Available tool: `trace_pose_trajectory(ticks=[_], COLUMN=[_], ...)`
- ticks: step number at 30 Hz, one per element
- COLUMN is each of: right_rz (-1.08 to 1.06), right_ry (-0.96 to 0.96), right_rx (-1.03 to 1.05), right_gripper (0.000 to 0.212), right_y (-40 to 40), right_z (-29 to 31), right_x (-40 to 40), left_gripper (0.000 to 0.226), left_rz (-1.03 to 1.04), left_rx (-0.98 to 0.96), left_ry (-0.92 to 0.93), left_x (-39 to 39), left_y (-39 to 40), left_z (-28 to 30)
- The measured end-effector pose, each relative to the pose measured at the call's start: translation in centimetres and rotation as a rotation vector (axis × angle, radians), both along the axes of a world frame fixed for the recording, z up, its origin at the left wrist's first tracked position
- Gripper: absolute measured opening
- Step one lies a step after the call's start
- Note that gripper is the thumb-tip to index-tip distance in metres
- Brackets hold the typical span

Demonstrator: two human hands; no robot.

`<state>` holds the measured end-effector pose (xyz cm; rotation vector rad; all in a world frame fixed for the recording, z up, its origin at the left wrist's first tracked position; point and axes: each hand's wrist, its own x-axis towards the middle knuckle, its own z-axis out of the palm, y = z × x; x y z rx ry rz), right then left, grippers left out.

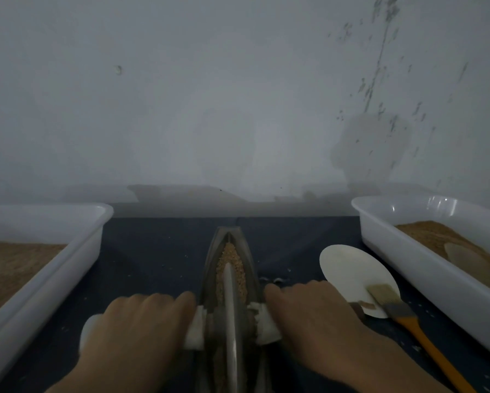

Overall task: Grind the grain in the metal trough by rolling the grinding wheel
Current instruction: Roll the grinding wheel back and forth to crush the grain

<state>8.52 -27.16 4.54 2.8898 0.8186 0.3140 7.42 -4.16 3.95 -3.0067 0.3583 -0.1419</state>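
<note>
Nearest the camera, at the bottom of the view, the left hand (136, 327) and the right hand (320, 321) are seen from above, one on each side of the long, boat-shaped grey metal trough (251, 268). Each hand is curled over one end of the white-wrapped axle handle (194, 330) that runs crosswise through the thin grey metal grinding wheel (230, 302); the grip of each hand is closed round its end of the handle, the left on the left end, the right on the right end. The wheel is held upright in the trough's groove, at the near half of the trough. Golden-brown grain (232, 262) is seen lying in the groove on both sides of the wheel and ahead of it, towards the pointed far tip.

Just to the right of the right hand, a round cream-coloured paper plate (349, 268) lies on the dark blue cloth-covered desk (158, 256), and a flat brush with pale bristles and an orange handle (408, 319) rests with its bristles on the plate's near edge. Small pale specks are scattered over the cloth.

Further out, a white rectangular plastic tray (68, 268) holding brown grain stands at the left, and a second white rectangular plastic tray (408, 259) holding brown grain stands at the right. Behind everything rises a pale grey wall (209, 95) with dark scuff marks at the upper right.
</note>
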Motion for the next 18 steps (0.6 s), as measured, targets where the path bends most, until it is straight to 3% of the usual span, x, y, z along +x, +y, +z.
trace_pose_trajectory(ticks=[3,10,15,18], right_rz=[-0.036,-0.06,-0.042,-0.008], right_ry=[0.005,-0.144,-0.079,0.018], right_rx=[0.012,0.014,0.011,0.015], right_gripper=[0.024,0.02,0.026,0.026], right_y=[0.2,0.6,0.4,0.2], right_z=[-0.1,-1.1,-0.3,-0.1], right_x=[1.5,7.0,5.1,2.2], left_gripper=[0.034,0.028,0.03,0.036], left_rz=[-0.01,-0.009,-0.02,-0.005], left_rx=[0.053,-0.034,-0.046,-0.056], left_ry=[-0.119,-0.253,-0.154,0.032], left_x=[1.5,5.9,4.3,1.9], left_y=[-0.2,-0.4,-0.3,-0.3], left_z=[-0.3,-0.9,-0.3,0.4])
